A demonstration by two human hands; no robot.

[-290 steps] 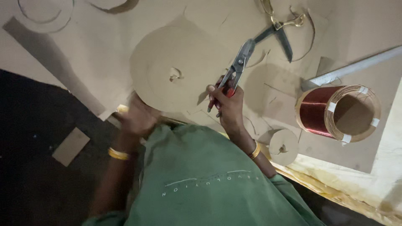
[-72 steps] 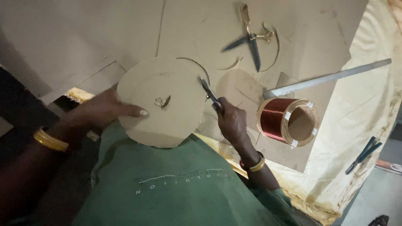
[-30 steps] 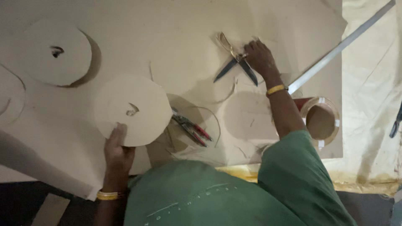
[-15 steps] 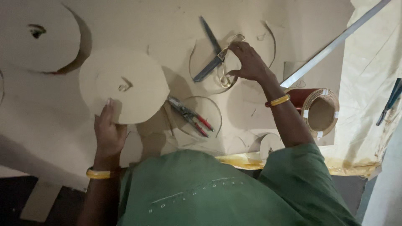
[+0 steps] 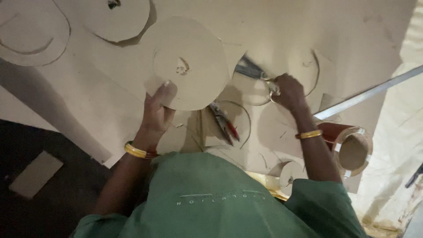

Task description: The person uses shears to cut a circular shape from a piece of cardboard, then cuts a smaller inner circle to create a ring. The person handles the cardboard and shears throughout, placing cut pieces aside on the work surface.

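Fingers of left hand point(image 5: 155, 110) pinching near edge of round tan cardboard disc point(image 5: 187, 61), thumb on top, disc lifted slightly above large tan cardboard sheet point(image 5: 88, 88). Small ragged hole at disc centre, rim cleanly cut. Between the hands, red-handled snips point(image 5: 224, 124) lying loose on sheet, untouched. Further right, right hand point(image 5: 288, 91) clenched around loop handles of metal scissors point(image 5: 251, 71); blades pointing up-left, long axis slanting toward disc's right rim (nearly touching it, gap hard to judge). Copper wire coil point(image 5: 350, 147) beyond right wrist; long metal ruler point(image 5: 370, 92) running off to far right.
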